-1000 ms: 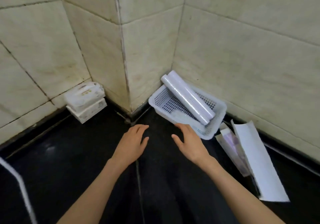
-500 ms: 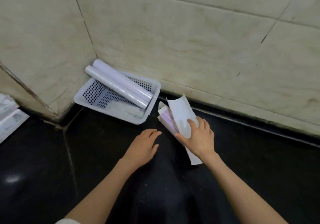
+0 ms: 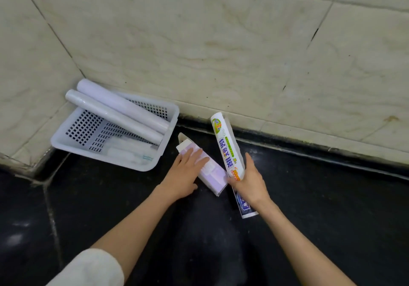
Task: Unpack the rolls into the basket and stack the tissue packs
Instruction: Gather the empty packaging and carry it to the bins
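Right hand (image 3: 249, 181) gripping printed roll box (image 3: 228, 147), tilted up off dark floor (image 3: 332, 208). Left hand (image 3: 187, 175) flat, fingers spread on pale purple box (image 3: 212, 178) beside it. Two rolls (image 3: 119, 113) lie in white basket (image 3: 66, 144) w/ wall corner behind

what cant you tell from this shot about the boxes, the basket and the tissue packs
- Tissue packs: none appear in the head view, so their stacking cannot be judged.
- Printed box: the right hand covers its lower part; whether a roll is inside is hidden.
- Purple box: the left hand covers its middle; its contents are unseen.
- Basket: the pale items under the two rolls are too blurred to identify.
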Action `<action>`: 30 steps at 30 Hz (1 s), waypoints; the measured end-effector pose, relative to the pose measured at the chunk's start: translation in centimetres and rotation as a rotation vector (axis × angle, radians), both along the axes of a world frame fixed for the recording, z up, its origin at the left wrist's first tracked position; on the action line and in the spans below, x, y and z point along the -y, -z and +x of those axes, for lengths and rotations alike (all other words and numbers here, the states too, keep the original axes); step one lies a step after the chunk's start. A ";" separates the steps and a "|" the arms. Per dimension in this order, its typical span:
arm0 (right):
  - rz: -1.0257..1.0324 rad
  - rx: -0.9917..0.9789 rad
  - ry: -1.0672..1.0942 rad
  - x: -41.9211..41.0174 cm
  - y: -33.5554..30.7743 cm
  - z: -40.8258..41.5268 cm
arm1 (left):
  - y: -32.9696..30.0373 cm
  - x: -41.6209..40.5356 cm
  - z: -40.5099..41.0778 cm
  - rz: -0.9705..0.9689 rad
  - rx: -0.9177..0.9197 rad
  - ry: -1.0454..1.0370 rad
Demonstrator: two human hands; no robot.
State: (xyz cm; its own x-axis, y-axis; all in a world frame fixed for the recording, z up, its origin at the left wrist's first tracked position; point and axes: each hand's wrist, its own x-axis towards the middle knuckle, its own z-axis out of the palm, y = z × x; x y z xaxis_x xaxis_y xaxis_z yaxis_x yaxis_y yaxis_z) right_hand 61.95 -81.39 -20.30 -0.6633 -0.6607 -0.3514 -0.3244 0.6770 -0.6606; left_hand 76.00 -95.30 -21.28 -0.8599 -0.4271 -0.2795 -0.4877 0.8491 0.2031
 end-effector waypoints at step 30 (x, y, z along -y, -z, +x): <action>-0.282 0.039 0.691 -24.4 -4.8 9.1 | -5.2 -17.0 2.9 0.408 -0.334 0.025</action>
